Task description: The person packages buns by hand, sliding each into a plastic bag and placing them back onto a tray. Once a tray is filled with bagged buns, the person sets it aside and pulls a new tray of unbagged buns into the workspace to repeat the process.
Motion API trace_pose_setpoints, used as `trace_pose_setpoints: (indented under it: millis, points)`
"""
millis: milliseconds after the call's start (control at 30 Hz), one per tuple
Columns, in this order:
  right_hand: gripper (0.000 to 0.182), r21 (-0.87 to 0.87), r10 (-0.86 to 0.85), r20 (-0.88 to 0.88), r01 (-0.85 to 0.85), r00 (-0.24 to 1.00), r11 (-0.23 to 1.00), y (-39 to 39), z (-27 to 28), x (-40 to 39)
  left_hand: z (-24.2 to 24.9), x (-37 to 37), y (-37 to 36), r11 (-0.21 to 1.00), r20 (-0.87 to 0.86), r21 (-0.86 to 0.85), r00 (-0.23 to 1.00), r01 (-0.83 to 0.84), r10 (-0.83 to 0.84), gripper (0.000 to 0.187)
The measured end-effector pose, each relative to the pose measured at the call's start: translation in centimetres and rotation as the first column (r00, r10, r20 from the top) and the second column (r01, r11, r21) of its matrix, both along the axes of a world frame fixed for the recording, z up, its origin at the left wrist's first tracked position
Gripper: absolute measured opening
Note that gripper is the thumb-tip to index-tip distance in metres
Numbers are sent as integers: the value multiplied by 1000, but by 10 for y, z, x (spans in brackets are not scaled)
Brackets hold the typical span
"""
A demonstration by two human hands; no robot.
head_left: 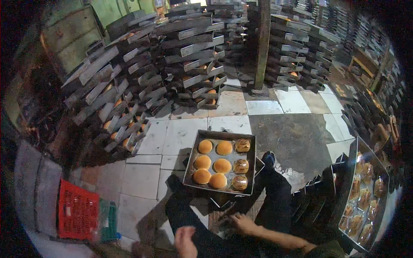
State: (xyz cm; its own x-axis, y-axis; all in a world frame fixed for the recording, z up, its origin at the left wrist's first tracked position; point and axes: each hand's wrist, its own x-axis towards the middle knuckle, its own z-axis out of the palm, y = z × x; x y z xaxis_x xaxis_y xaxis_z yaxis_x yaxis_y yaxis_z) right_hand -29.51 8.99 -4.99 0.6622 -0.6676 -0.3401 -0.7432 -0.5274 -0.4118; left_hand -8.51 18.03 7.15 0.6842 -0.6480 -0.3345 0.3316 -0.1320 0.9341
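A square metal baking tray (188,170) sits in front of me between my legs, on top of other trays. Bare round buns (202,162) fill its left and middle columns. Buns in clear printed wrappers (241,166) form the right column. Below the tray's near edge, my right hand (244,224) is over my lap with its fingers curled together; what they hold, if anything, is too small to make out. My left hand (186,241) is raised near my left leg, slightly blurred, its fingers loosely extended and nothing visible in them.
A tray of wrapped buns (363,198) tops a stack at my right. Red (78,210) and green plastic crates (108,220) stand at left. Tall stacks of trays (189,60) with buns surround the tiled floor (140,180); a wooden post (262,47) rises behind.
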Motion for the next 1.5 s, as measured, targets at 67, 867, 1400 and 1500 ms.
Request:
trace_pose_setpoints:
  millis: [67,867,1400,1500]
  points:
    - [35,98,-45,143,31,989,995,8,2,-3,6,-19,-27,817,158,240,809,525,-567,26]
    - [31,757,-696,347,251,629,604,-78,110,2,-33,43,-101,845,-156,-81,831,529,-535,17]
    - [25,-216,-447,538,630,714,746,-383,-70,71,-80,67,-179,929,-7,316,980,190,-198,18]
    - [33,-303,-278,216,335,936,892,-439,-173,85,-73,66,-193,969,-312,240,950,60,18,14]
